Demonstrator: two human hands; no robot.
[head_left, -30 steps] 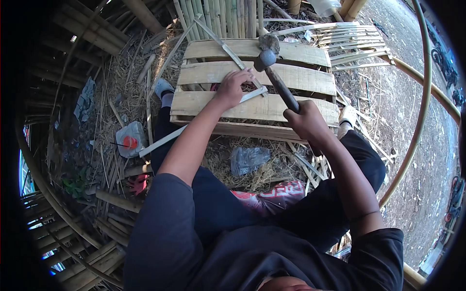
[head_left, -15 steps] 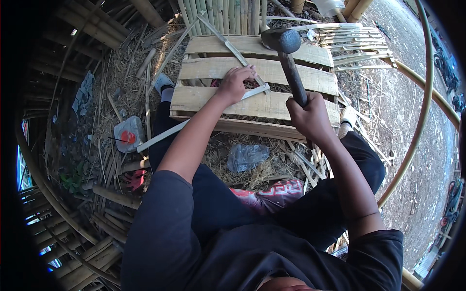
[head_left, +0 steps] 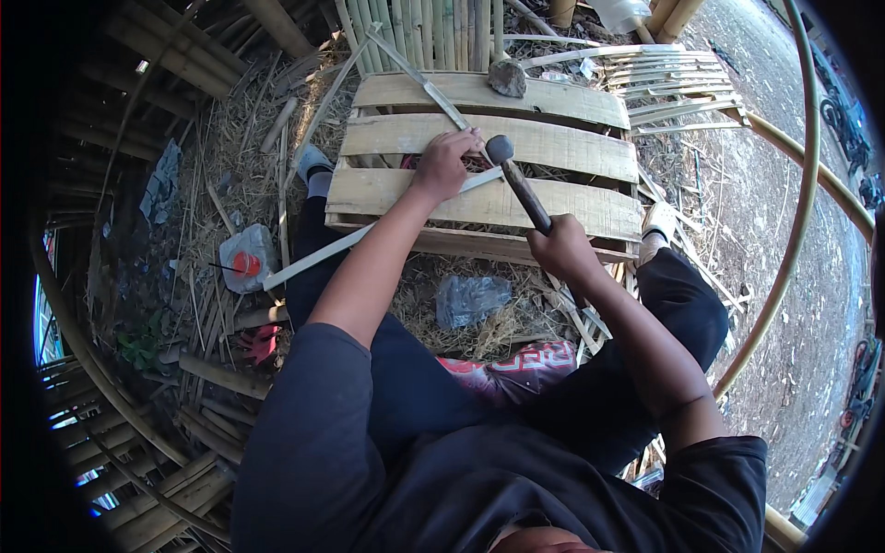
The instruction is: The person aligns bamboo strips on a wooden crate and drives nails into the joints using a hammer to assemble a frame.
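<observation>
- A slatted wooden crate (head_left: pixel 576 198) is serving as the work surface, standing on straw-littered ground (head_left: pixel 249 157), with a shoe showing on each side of it.
- Upright bamboo poles (head_left: pixel 433 37) are standing beyond the crate; a panel of thin bamboo slats (head_left: pixel 668 78) is lying to its far right, and bare ground (head_left: pixel 737 249) is stretching away on its right.
- A stone-like lump (head_left: pixel 507 79) is resting on the crate's far slat, while a clear plastic bag (head_left: pixel 473 300) is lying just on its near side.
- A red cup (head_left: pixel 245 264) and a red glove (head_left: pixel 262 344) are lying left of the crate.
- The left forearm is covering part of the pale bamboo strip (head_left: pixel 318 261); hand and hammer (head_left: pixel 524 194) are crowding the spot where it is meeting the darker bamboo strip (head_left: pixel 442 103), so hammer contact is impossible to tell.
- The dark rim is cutting off the bamboo structure left of the crate.
- Over the crate's middle, the hammer is pointing its head away from the person and leftward, its handle slanting back toward the near right corner.
- The darker strip is running from beyond the crate's far left edge toward its middle; the pale one is slanting in from its near left.
- The right hand (head_left: pixel 567 247) is wrapping firmly around the handle.
- The left hand (head_left: pixel 444 164) is resting, fingers bent, on the darker strip; how far it is closing underneath cannot be told.
</observation>
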